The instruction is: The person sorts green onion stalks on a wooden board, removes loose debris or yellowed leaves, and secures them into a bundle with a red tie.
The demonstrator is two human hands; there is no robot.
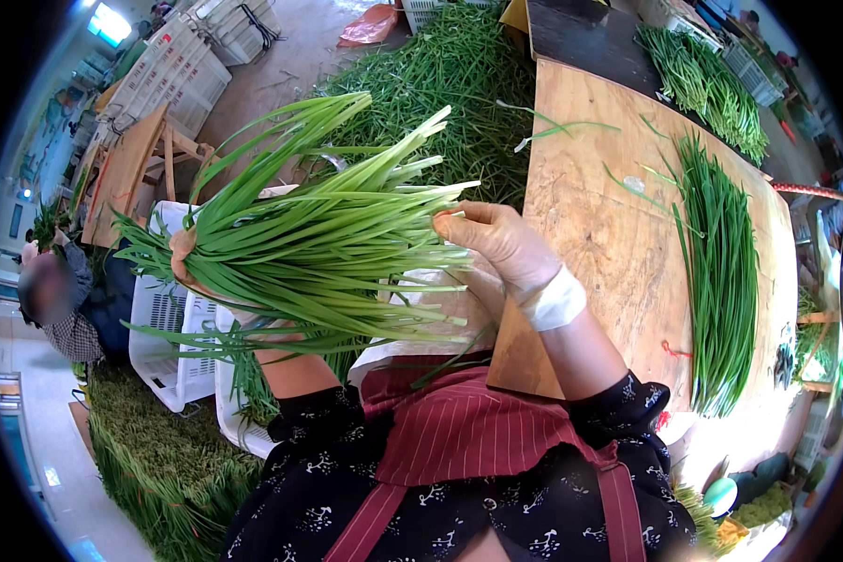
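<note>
greens fill the middle of the view: a thick bunch of long flat green chive leaves fans out from the left hand, which is closed around the gathered stalk end, well above the lap. the leaves spread rightward and upward from that grip. the right hand, pale-gloved with a white band of tape at the wrist, is at the leaf tips with thumb and fingers pinched together on a few of them. both forearms come out of dark floral sleeves, above a dark red striped apron.

to the right lies a broad light wooden table, and on it a long neat row of the same green leaves lying lengthwise, well apart from the hands; a second heap sits at the table's far end. a big loose pile of greens covers the floor beyond the held bunch. white slatted plastic crates stand at the left below the bunch, more crates are stacked farther off, and another person sits at the left edge.
</note>
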